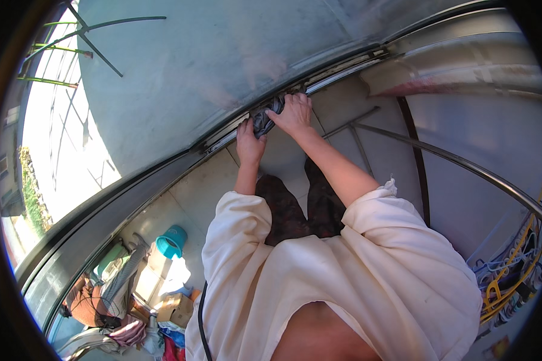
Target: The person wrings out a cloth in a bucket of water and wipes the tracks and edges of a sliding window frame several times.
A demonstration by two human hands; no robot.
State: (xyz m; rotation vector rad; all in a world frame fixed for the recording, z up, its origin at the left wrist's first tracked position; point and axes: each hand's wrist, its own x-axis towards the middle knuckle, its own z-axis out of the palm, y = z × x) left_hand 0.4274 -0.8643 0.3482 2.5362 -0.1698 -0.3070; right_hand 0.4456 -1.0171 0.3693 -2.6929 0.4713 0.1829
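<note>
A crumpled dark grey cloth (263, 122) lies bunched against the metal track (228, 139) at the bottom of a glass window. My left hand (251, 146) grips its lower left end, with the fingertips on the track and the thumb beside the cloth. My right hand (296, 113) presses on the upper right end, its fingers bent over the track edge and the thumb on the cloth. Faint reflections of both hands show in the window glass (185, 81). The cloth's underside is hidden.
A teal bucket (171, 241) stands on the tiled floor at left, near a cardboard box (175, 310) and piled fabrics (90, 302). On the right, a metal rail (460, 164) curves toward several plastic hangers (508, 275). Outside the glass are dark metal bars (83, 30).
</note>
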